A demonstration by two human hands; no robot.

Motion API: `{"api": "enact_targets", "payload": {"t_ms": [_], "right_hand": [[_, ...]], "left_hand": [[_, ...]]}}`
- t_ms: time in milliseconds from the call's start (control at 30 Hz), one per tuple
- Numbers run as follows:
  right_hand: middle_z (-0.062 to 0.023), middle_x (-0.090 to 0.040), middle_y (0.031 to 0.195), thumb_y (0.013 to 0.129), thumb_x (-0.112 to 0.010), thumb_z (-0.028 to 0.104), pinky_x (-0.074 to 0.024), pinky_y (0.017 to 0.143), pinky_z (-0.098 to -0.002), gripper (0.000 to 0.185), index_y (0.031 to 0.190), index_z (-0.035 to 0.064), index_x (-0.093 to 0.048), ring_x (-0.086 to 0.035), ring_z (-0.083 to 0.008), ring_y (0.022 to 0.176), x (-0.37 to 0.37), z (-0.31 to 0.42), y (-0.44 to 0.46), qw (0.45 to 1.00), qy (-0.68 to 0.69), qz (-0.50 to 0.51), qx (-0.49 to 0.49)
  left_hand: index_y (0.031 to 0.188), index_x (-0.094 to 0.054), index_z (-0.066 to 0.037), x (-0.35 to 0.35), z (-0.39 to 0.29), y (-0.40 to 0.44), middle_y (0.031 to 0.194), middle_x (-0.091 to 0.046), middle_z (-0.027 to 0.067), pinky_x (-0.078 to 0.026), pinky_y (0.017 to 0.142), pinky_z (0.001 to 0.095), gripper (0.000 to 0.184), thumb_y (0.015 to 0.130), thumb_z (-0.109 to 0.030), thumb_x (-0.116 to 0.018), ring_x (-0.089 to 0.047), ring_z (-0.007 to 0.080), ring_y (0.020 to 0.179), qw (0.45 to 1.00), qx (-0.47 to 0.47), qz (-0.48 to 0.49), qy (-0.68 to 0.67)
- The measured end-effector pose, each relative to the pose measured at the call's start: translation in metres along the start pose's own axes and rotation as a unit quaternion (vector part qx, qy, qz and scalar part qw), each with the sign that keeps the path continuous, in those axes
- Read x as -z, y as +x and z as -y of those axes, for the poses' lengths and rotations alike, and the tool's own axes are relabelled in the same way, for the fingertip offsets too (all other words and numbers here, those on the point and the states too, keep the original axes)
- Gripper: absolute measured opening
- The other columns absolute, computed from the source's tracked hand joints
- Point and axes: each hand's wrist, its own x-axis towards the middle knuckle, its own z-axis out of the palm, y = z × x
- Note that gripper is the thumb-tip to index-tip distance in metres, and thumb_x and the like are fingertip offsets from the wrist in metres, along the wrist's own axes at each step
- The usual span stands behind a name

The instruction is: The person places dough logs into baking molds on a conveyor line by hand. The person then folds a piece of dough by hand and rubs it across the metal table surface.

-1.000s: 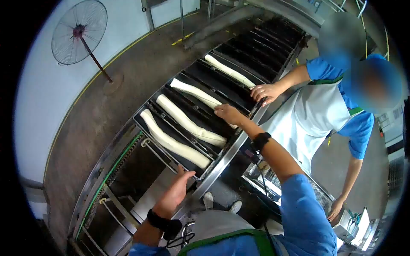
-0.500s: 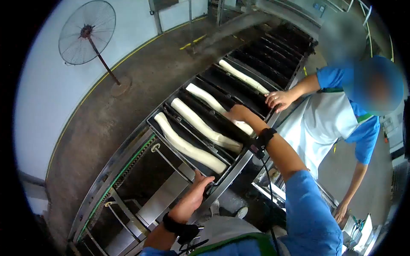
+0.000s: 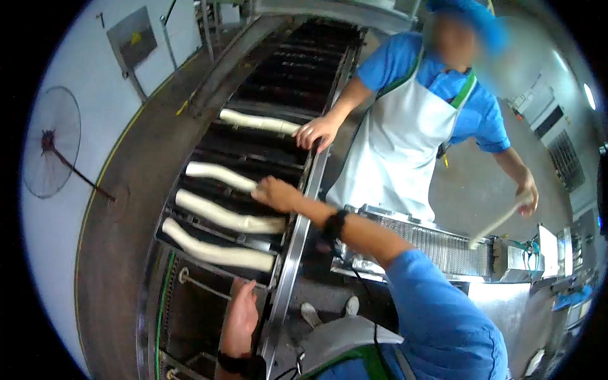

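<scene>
Several pale dough strips lie in black trays. My right hand (image 3: pixel 277 194) rests on the right part of the third strip from the front (image 3: pixel 221 175), its fingers curled over the dough. Below the front tray's edge is my left hand (image 3: pixel 242 307), fingers up at the rim and apart, holding nothing. The nearest strip (image 3: pixel 215 252) lies just above it, and a second strip (image 3: pixel 221 217) lies between the two hands. A farther strip (image 3: pixel 259 121) reaches a co-worker's hand (image 3: pixel 316 133) at the tray's right end.
The co-worker in a white apron (image 3: pixel 399 136) stands across the conveyor rail (image 3: pixel 304 234), with the other hand (image 3: pixel 527 193) holding a dough strip (image 3: pixel 495 225) over a mesh belt (image 3: pixel 437 248). Dark trays (image 3: pixel 297 66) continue toward the back. A fan (image 3: pixel 49 140) stands at left.
The view has turned to the right. The co-worker's far hand has risen from the mesh belt with a dough strip. My hands remain at the third strip and the front tray's edge.
</scene>
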Motion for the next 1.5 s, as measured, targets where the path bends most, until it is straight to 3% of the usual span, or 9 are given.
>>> {"api": "enact_targets", "payload": {"t_ms": [133,433,600,667,733,833,1000,1400,1500], "right_hand": [[-0.0204,-0.05,0.1,0.082,-0.035,0.045,-0.0362,0.08,-0.0358,0.053,0.102,-0.001,-0.049,-0.046,-0.0335,0.094,0.027,-0.023,-0.105,0.982,0.184,-0.001,0.049],[-0.0096,-0.054,0.096,0.083,-0.039,0.04,-0.0399,0.077,-0.0281,0.048,0.108,-0.0005,-0.047,-0.05,-0.017,0.089,0.095,-0.114,-0.351,0.884,0.331,-0.015,-0.329],[-0.0103,-0.055,0.094,0.084,-0.038,0.036,-0.0425,0.071,-0.0285,0.043,0.104,-0.0013,-0.048,-0.052,-0.0178,0.084,0.119,-0.132,-0.439,0.835,0.373,-0.089,-0.394],[-0.0107,-0.055,0.094,0.084,-0.037,0.035,-0.0428,0.07,-0.0284,0.042,0.102,-0.0011,-0.048,-0.053,-0.0181,0.082,0.118,-0.138,-0.462,0.832,0.363,-0.114,-0.403],[-0.0108,-0.055,0.094,0.084,-0.038,0.035,-0.043,0.069,-0.0282,0.042,0.102,-0.0012,-0.048,-0.053,-0.0179,0.082,0.114,-0.14,-0.47,0.819,0.378,-0.11,-0.418],[-0.0109,-0.055,0.094,0.084,-0.039,0.035,-0.0433,0.069,-0.0273,0.042,0.102,-0.0015,-0.049,-0.054,-0.0179,0.082,0.116,-0.137,-0.467,0.809,0.387,-0.101,-0.43],[-0.011,-0.056,0.091,0.084,-0.039,0.034,-0.0435,0.07,-0.0272,0.042,0.102,-0.0029,-0.049,-0.054,-0.0177,0.082,0.123,-0.131,-0.458,0.835,0.363,-0.073,-0.406],[-0.0096,-0.055,0.092,0.082,-0.042,0.037,-0.0439,0.07,-0.0292,0.044,0.104,-0.0004,-0.049,-0.053,-0.0183,0.082,0.123,-0.154,-0.472,0.851,0.362,-0.059,-0.377],[-0.0092,-0.055,0.091,0.078,-0.045,0.045,-0.043,0.068,-0.0283,0.05,0.102,0.0015,-0.05,-0.053,-0.0176,0.08,0.132,-0.125,-0.458,0.863,0.37,-0.073,-0.335]], "left_hand": [[0.092,-0.043,-0.016,-0.003,-0.002,0.005,0.102,-0.038,-0.0045,-0.01,0.092,0.0303,0.023,0.074,-0.025,-0.051,-0.027,0.0101,0.108,1.0,0.021,-0.014,-0.008],[0.085,-0.046,-0.02,0.007,0.009,0.021,0.112,-0.034,-0.0067,-0.012,0.086,0.0331,0.02,0.068,-0.026,-0.056,-0.021,0.0085,0.111,0.997,0.014,-0.072,0.021],[0.082,-0.047,-0.013,-0.024,0.007,0.003,0.08,-0.047,-0.0014,-0.031,0.075,0.0261,0.014,0.071,-0.018,-0.052,-0.044,0.0126,0.079,0.985,-0.033,-0.166,0.012],[0.113,-0.035,-0.009,0.009,0.034,0.023,0.112,-0.036,0.0045,-0.024,0.088,0.0323,0.045,0.073,-0.023,-0.051,-0.031,0.0192,0.105,0.986,-0.124,-0.108,-0.004],[0.13,0.002,-0.013,-0.07,-0.004,-0.029,0.135,0.005,0.006,-0.006,0.099,0.0409,0.077,0.075,-0.03,-0.049,0.002,0.0243,0.124,0.976,-0.085,-0.175,0.102],[0.13,0.004,-0.013,-0.08,-0.001,-0.019,0.135,0.008,0.0067,-0.001,0.097,0.0459,0.076,0.077,-0.032,-0.047,0.005,0.0259,0.124,0.965,-0.121,-0.157,0.17],[0.128,-0.016,-0.006,-0.094,0.01,-0.006,0.135,0.0,0.0072,-0.01,0.098,0.0293,0.067,0.074,-0.024,-0.05,-0.004,0.0199,0.124,0.964,-0.13,-0.09,0.212],[0.128,-0.018,-0.015,-0.134,-0.011,-0.044,0.133,-0.013,0.0099,-0.014,0.096,0.0414,0.068,0.073,-0.041,-0.048,-0.011,0.0262,0.122,0.948,-0.118,-0.119,0.269],[0.127,-0.021,-0.015,-0.104,-0.034,-0.053,0.132,-0.018,0.0082,-0.011,0.097,0.0416,0.062,0.077,-0.044,-0.043,-0.014,0.0215,0.122,0.927,-0.143,0.002,0.347]]}}
